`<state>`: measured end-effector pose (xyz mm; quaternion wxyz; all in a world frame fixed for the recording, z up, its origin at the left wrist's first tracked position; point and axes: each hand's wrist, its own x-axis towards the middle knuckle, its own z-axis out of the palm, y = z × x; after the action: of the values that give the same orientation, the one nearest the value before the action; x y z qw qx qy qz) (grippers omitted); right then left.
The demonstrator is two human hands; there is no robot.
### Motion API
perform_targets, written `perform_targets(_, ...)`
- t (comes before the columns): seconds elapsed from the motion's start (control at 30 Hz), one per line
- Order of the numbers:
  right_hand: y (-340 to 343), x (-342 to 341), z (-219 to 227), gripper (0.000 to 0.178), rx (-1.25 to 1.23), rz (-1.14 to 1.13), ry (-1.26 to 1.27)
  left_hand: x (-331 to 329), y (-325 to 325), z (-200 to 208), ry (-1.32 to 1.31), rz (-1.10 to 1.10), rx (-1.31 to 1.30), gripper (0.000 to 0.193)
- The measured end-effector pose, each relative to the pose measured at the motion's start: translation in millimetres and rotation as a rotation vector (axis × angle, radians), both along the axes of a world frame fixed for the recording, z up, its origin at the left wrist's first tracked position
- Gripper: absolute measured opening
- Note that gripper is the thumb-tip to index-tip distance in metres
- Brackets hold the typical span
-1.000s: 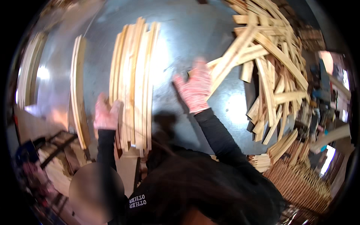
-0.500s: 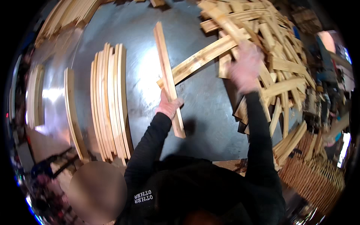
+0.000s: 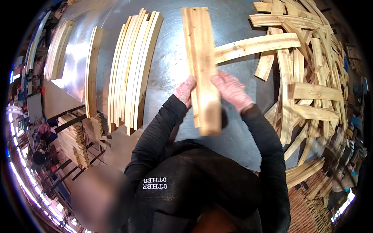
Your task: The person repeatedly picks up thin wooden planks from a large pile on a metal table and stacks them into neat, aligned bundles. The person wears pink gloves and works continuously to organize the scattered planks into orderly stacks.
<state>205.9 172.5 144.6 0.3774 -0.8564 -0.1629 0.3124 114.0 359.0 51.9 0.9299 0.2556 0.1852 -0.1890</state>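
Fingertips of both hands hidden behind the long pale rough-sawn wooden plank (image 3: 202, 66), so exact grip is hard to read. Left hand (image 3: 185, 91) in pink glove clamps its left edge, right hand (image 3: 230, 90) in pink glove clamps the right edge; plank is held lengthwise over the grey sheet-metal table (image 3: 171, 77). Neat row of curved pale wooden slats (image 3: 132, 73) lies to the left, loose tangled heap of wooden slats (image 3: 307, 70) to the right, cut off at the rim.

The scene is brightly lit from above; strong glare is thrown off the metal table (image 3: 77, 73). Edges are bent and darkened by fisheye distortion; the plank (image 3: 202, 70) is slightly blurred at its near end.
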Motion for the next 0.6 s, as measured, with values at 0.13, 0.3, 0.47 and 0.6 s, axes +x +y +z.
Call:
perform_targets(0.13,-27.5,72.7,-21.5,0.066,-0.425,0.259,-1.092,-2.4,10.3,0.2,0.031,-0.097,0.401,0.044)
perform_targets(0.3,-104.9,178.0,-29.3,0.052,-0.683,0.560,-1.316,-12.3,22.4,60.4,-0.143,-0.160,0.636,0.038)
perform_targets(0.47,-84.6,173.6,80.3,0.041,-0.682,0.139,-0.917,-24.4,51.1,144.0,-0.183,-0.012,0.792,0.047)
perform_targets(0.6,-45.1,96.0,94.3,0.050,0.088,-0.384,-0.736,-10.7,30.6,116.0,-0.203,0.140,0.741,0.044)
